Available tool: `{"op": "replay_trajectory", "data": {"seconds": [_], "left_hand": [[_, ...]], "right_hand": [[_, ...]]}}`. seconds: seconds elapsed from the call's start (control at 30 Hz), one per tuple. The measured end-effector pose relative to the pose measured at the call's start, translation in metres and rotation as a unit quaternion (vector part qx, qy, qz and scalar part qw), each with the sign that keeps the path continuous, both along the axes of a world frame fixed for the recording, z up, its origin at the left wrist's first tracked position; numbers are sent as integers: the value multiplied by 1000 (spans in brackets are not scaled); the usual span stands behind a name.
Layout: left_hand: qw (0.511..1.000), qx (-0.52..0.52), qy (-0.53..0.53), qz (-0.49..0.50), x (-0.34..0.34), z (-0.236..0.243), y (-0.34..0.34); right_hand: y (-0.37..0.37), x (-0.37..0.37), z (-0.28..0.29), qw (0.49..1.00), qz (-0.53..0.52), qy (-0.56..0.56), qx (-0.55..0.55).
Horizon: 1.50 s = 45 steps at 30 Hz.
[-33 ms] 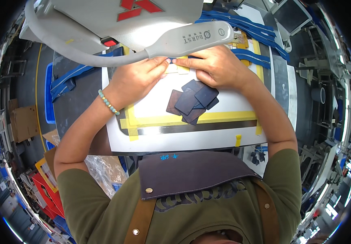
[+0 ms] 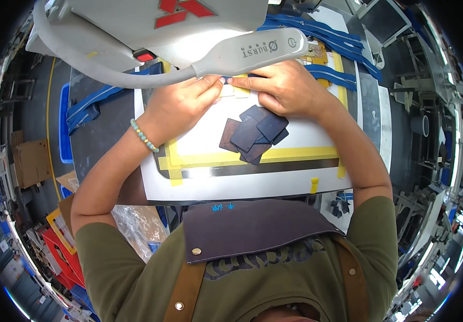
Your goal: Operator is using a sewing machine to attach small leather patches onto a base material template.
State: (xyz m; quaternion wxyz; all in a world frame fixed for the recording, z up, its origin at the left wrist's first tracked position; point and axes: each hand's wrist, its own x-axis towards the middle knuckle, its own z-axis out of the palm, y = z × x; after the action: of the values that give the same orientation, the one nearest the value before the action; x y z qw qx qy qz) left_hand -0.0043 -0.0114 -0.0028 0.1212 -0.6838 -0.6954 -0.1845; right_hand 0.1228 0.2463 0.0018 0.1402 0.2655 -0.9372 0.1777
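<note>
Under a grey lamp head (image 2: 250, 52), my left hand (image 2: 180, 104) and my right hand (image 2: 293, 88) meet fingertip to fingertip. A sliver of blue shows between them; the lamp covers the rest, so what they pinch cannot be made out. My left fingers are pressed together, and the right index finger stretches toward the left thumb. Just below the right hand lies a loose pile of dark navy, rounded-corner leather-like pieces (image 2: 253, 134), one of them brownish. Blue zipper strips (image 2: 94, 104) run in from the left, and another blue zipper strip (image 2: 333, 77) lies beyond my right hand.
A grey machine body (image 2: 108, 32) overhangs the work from the top, its lamp neck (image 2: 92, 75) curving low. Yellow tape (image 2: 253, 156) frames the white work sheet (image 2: 306, 131). More blue zippers (image 2: 322, 37) lie at the far right. A blue bin (image 2: 65, 123) stands left.
</note>
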Motion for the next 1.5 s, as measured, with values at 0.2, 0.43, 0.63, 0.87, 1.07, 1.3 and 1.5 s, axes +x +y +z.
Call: {"op": "replay_trajectory", "data": {"seconds": [0.2, 0.43, 0.63, 0.87, 1.07, 1.3, 1.5], "left_hand": [[997, -29, 52, 40, 10, -7, -8], [997, -32, -46, 57, 7, -8, -19], [999, -29, 6, 21, 3, -4, -18], [993, -69, 93, 5, 3, 8, -13], [985, -114, 126, -18, 1, 17, -9], [980, -136, 141, -29, -3, 16, -8], [979, -124, 154, -46, -6, 15, -8]], "right_hand": [[-6, -3, 1, 999, 0, 33, -1], [-6, -3, 0, 999, 10, 34, -14], [-6, -3, 1, 999, 6, 36, -15], [-6, -5, -1, 999, -1, 36, -4], [-4, -4, 4, 1000, 5, 13, -25], [2, 8, 20, 998, -27, -43, -34], [1, 8, 19, 999, -21, -38, -23]]}}
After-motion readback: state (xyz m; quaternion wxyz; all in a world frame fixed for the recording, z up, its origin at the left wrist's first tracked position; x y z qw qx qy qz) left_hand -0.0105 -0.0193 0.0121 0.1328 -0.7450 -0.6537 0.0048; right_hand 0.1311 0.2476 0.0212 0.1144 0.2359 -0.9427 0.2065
